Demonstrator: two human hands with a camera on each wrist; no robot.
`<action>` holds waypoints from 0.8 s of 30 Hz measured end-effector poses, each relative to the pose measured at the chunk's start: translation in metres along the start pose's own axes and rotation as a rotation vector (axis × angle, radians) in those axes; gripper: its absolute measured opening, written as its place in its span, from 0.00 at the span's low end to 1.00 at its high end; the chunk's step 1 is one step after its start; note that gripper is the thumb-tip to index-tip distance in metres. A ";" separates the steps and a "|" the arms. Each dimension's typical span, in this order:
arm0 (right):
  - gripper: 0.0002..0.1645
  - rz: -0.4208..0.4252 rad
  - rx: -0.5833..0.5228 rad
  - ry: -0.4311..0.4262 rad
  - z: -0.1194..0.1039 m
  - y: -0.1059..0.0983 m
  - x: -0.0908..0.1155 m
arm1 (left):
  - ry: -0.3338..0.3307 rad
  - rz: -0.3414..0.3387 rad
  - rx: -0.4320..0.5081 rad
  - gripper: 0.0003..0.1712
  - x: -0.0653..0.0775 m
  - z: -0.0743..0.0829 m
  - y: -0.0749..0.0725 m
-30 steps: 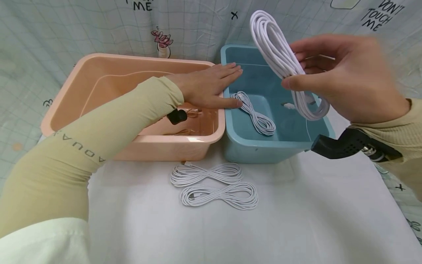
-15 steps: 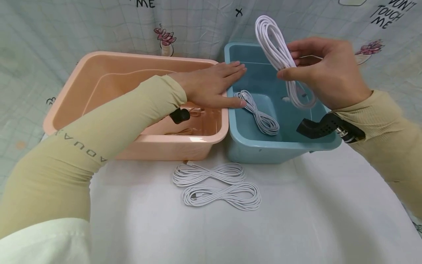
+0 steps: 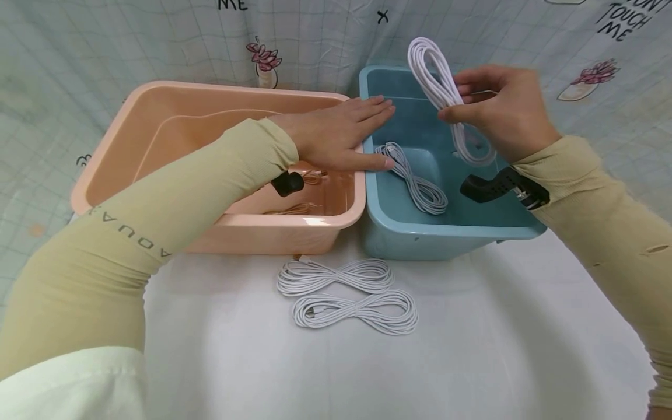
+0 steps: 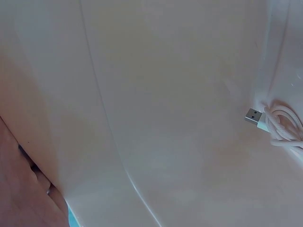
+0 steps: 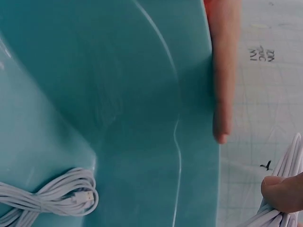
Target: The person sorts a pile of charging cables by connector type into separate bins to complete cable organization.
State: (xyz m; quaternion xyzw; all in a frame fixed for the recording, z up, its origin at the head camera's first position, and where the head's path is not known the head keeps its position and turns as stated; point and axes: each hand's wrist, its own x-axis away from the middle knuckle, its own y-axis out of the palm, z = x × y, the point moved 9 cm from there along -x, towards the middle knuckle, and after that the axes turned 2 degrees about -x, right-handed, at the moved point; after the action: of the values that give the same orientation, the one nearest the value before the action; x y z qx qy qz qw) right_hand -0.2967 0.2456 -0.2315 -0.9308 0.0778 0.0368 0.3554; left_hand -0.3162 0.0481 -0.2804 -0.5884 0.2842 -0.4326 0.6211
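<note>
White cable coil (image 3: 445, 92), pinched in right grip (image 3: 501, 111) above blue tub (image 3: 404, 245); left grip (image 3: 341, 134) flat, holding nothing. Possible fault: tangling with lower coil (image 3: 424, 191), from slackening on release.

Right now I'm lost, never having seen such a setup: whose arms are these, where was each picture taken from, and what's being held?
There is no machine here, just a person's two bare hands. The widest picture comes from a camera on the head, looking down; the other two come from cameras on each wrist. The right hand holds up a coiled white cable near the blue bin. The left hand spreads over where that bin meets the peach bin. Another coil lies inside the blue bin, and coiled cables lie in the peach one. Two more white bundles lie on the white surface in front.
</note>
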 end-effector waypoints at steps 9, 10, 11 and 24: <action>0.32 -0.028 -0.019 0.016 0.010 0.014 -0.011 | -0.005 -0.007 0.006 0.56 0.001 0.000 0.000; 0.32 -0.031 -0.019 0.021 0.011 0.015 -0.011 | -0.006 -0.007 0.008 0.56 0.001 0.001 0.000; 0.32 -0.033 -0.018 0.026 0.013 0.016 -0.011 | -0.006 -0.007 0.010 0.56 0.001 0.001 0.000; 0.33 -0.063 0.013 0.083 0.028 0.026 -0.016 | -0.004 -0.012 0.003 0.56 0.000 0.000 0.001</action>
State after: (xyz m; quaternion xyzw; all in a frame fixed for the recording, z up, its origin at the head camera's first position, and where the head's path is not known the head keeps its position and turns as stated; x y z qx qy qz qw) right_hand -0.3170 0.2469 -0.2679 -0.9312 0.0633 -0.0137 0.3588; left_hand -0.3157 0.0480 -0.2818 -0.5901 0.2785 -0.4356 0.6200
